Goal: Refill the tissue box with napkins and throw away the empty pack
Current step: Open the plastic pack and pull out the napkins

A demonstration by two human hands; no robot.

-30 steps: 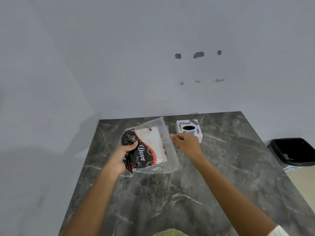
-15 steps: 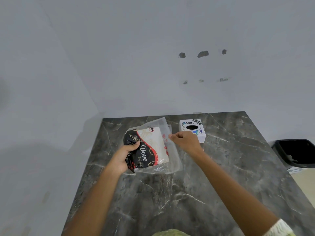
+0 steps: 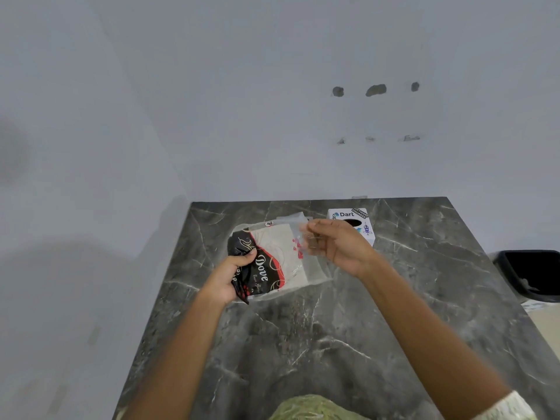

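A clear plastic napkin pack (image 3: 274,259) with a black, red and white "Dove" print is held just above the dark marble table (image 3: 333,344). My left hand (image 3: 231,275) grips its black left end. My right hand (image 3: 336,247) pinches the loose clear flap at the pack's right side and lifts it. White napkins show inside the pack. The white tissue box (image 3: 356,221), with a dark oval slot on top, stands on the table just behind my right hand, which hides part of it.
A black waste bin (image 3: 533,275) stands on the floor past the table's right edge. Grey walls rise behind the table and to its left. A greenish cloth (image 3: 312,409) shows at the bottom edge.
My right hand has raised the pack's clear flap and turned palm-up a little. The left hand keeps its grip on the pack's left end.
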